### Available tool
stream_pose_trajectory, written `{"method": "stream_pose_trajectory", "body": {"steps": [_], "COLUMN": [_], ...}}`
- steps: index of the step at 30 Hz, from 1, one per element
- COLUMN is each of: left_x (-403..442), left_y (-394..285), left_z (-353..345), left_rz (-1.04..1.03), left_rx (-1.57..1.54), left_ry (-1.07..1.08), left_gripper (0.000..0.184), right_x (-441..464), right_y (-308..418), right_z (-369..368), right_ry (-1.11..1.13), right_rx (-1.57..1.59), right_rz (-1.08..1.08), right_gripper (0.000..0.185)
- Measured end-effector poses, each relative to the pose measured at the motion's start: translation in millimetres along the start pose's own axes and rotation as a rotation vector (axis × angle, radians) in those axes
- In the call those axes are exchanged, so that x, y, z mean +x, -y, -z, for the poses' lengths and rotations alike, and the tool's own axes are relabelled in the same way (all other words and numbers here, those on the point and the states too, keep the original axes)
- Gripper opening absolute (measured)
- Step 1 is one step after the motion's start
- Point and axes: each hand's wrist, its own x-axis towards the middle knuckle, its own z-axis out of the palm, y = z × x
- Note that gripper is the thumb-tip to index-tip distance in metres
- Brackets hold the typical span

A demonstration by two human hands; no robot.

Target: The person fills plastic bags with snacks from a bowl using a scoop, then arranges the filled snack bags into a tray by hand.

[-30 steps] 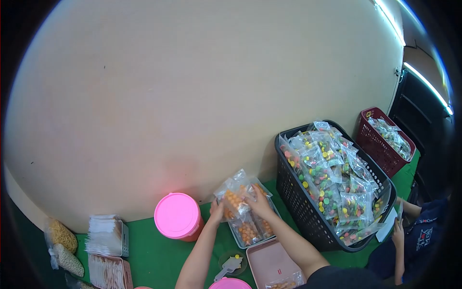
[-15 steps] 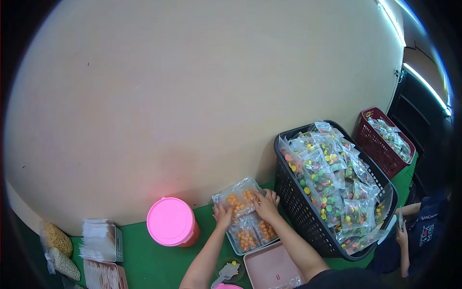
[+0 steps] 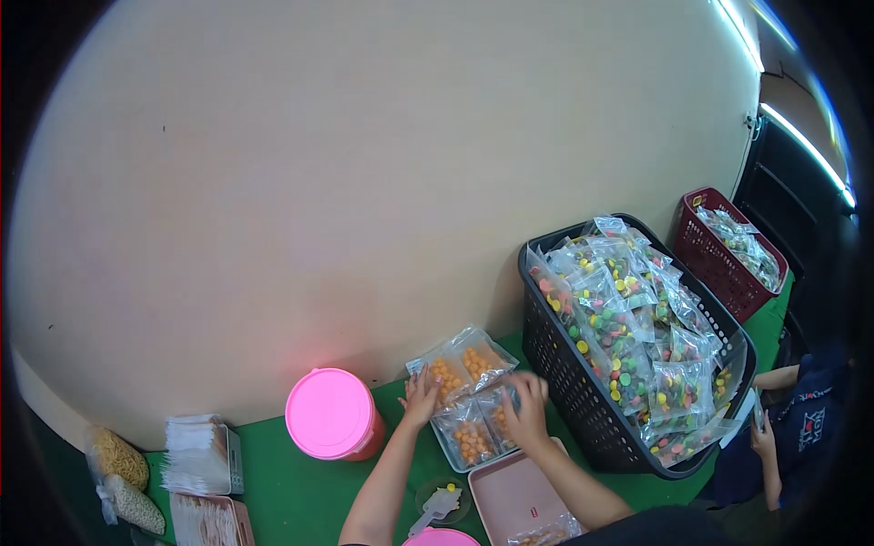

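Observation:
Clear plastic bags of round orange balls lie in a shallow tray (image 3: 452, 464) in front of me. My left hand (image 3: 421, 398) rests with spread fingers on the left edge of the upper-left bag (image 3: 446, 375). Beside it is the upper-right bag (image 3: 481, 359), lying flat. My right hand (image 3: 530, 409) hovers over the right side of the tray, slightly blurred, thumb apart from the fingers and nothing visible in it. It partly covers the lower-right bag (image 3: 497, 420). The lower-left bag (image 3: 470, 440) is uncovered.
A black basket (image 3: 583, 414) heaped with bags of colourful sweets stands right, a maroon basket (image 3: 719, 268) behind it. A pink-lidded tub (image 3: 332, 414), scoop (image 3: 437, 510) and pink tray (image 3: 519, 496) are nearby. Packet bins (image 3: 235, 460) stand left. Another person (image 3: 801, 437) is at right.
My right hand has lifted off the upper-right bag and moved down and right. That bag now lies fully uncovered. My left hand stays at the upper-left bag. The view has shifted slightly.

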Motion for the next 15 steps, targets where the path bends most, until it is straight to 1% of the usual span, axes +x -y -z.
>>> {"method": "stream_pose_trajectory", "body": {"steps": [1, 2, 3, 4, 5, 6, 7, 8, 9, 10, 11, 13, 14, 15], "left_x": [-1.3, -4.3, -8.3, -14.0, -21.5, -30.7, -43.3, -56.8, -67.7, -77.6, -89.0, -113.2, -123.9, -136.2], "left_y": [-0.4, -0.8, -1.4, -3.3, -6.2, -9.6, -14.6, -22.0, -29.2, -32.3, -34.7, -40.6, -44.1, -48.5], "left_z": [1.6, 1.7, 0.9, 0.7, 1.7, 3.5, 3.5, 2.4, 1.2, -1.0, -4.1, -12.2, -14.3, -14.6], "left_rz": [-0.005, -0.012, -0.016, -0.016, -0.051, -0.088, -0.088, -0.138, -0.19, -0.194, -0.231, -0.288, -0.292, -0.31], "left_rx": [0.002, -0.024, -0.05, -0.052, -0.049, -0.044, -0.042, 0.002, 0.044, 0.045, 0.028, 0.003, 0.004, -0.001], "left_ry": [-0.001, -0.012, -0.021, -0.017, -0.071, -0.125, -0.12, -0.193, -0.269, -0.27, -0.241, -0.197, -0.199, -0.157], "left_gripper": [0.068, 0.068, 0.068, 0.068, 0.068, 0.067, 0.067, 0.067, 0.066, 0.066, 0.066, 0.065, 0.065, 0.065], "right_x": [-26.6, -53.5, -83.5, -112.7, -141.6, -171.4, -197.9, -219.2, -236.3, -245.8, -252.5, -257.6, -255.9, -252.3], "right_y": [2.6, 1.2, -10.3, -26.9, -45.2, -61.6, -74.4, -82.1, -87.3, -88.0, -89.9, -87.3, -87.5, -88.6], "right_z": [10.3, 20.6, 25.3, 30.6, 36.4, 44.7, 54.2, 66.3, 78.9, 86.2, 88.0, 95.3, 95.1, 92.7], "right_ry": [0.05, 0.175, 0.352, 0.61, 0.867, 1.015, 1.16, 1.155, 1.279, 1.402, 1.399, 1.551, 1.547, 1.671], "right_rx": [0.034, 0.048, 0.086, 0.15, 0.217, 0.138, 0.058, 0.058, -0.065, -0.188, -0.188, -0.32, -0.321, -0.31], "right_rz": [-0.006, 0.021, 0.036, 0.024, 0.009, -0.001, -0.011, -0.013, -0.029, -0.048, -0.051, -0.079, -0.077, -0.131], "right_gripper": [0.021, 0.017, 0.017, 0.021, 0.024, 0.031, 0.037, 0.037, 0.04, 0.043, 0.043, 0.049, 0.049, 0.051]}}
